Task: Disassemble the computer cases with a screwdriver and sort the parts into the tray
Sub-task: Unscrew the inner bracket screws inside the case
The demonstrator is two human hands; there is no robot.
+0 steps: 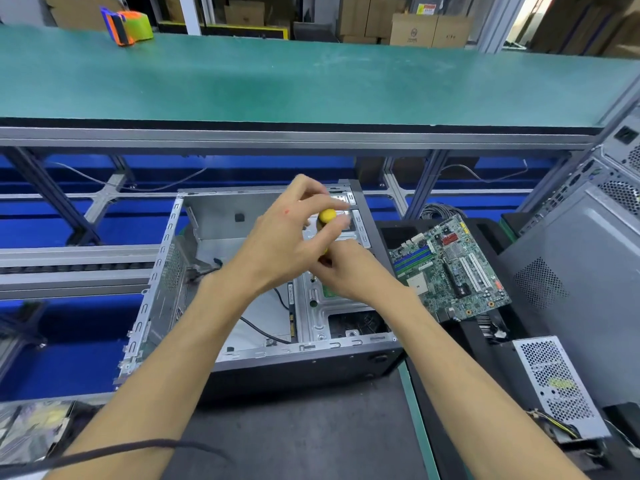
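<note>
Left hand point(287, 237) pinches the screwdriver point(326, 216) top to spin it. Right hand point(341, 271) grasps its lower shaft, steadying it upright inside the computer case point(166, 271).

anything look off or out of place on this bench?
Mostly normal teardown. The motherboard lies tilted, overhanging the black tray rather than seated in it. A small red mark shows on the left hand; cause unclear. Both hands grip the screwdriver.
</note>
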